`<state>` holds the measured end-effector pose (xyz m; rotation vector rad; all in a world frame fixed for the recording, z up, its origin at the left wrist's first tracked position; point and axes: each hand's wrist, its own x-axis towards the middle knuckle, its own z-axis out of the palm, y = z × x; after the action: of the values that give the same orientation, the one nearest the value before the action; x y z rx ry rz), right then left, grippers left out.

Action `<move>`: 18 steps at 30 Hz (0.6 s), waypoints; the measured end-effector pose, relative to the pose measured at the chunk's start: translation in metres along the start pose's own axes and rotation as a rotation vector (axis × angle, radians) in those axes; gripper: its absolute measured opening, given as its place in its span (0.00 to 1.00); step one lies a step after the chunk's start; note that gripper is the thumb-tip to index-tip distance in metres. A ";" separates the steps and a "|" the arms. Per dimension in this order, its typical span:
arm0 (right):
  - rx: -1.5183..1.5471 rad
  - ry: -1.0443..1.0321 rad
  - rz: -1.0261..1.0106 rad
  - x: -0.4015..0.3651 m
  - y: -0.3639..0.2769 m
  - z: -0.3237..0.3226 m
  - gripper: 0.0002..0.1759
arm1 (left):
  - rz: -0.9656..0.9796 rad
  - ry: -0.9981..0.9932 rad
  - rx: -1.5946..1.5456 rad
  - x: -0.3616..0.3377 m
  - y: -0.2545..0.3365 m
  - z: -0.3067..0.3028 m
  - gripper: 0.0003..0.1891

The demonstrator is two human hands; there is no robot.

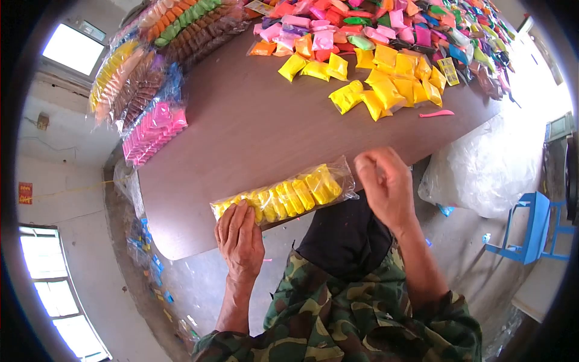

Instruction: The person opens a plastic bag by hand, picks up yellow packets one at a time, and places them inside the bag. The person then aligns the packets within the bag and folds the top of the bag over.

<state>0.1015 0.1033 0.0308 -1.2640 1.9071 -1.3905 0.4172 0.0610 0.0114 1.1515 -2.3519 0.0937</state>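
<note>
Hands sit at the near edge of the worktop [241,133]. The left hand [240,238] lies flat, fingers stretched over the left end of one clear bag [283,194], which is packed with a row of yellow packets too crowded to count. The right hand [386,190] hovers just beside the bag's right end, fingers bunched; whether it grips anything I cannot tell. Bare surface lies open beyond the bag, up to the loose yellow packets [386,90], one pink strip [436,113] and a filled pink bag [154,130] far left.

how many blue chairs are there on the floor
2. One blue chair stands right of the table, beside the clear plastic bag; the second blue chair is just behind it, cut off by the picture's edge. Others may be hidden.
</note>
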 end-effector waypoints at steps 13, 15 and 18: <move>-0.136 0.023 -0.369 -0.029 -0.005 0.030 0.13 | -0.003 -0.020 0.009 -0.001 0.001 0.000 0.25; 0.012 0.030 -0.264 -0.028 0.004 0.033 0.14 | -0.006 -0.028 0.006 -0.001 0.001 0.000 0.25; 0.283 0.091 -0.004 -0.015 0.000 0.030 0.22 | -0.001 -0.032 -0.001 -0.001 0.000 -0.002 0.26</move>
<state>0.1319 0.1018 0.0172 -1.0845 1.6901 -1.6765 0.4185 0.0619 0.0125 1.1621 -2.3789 0.0742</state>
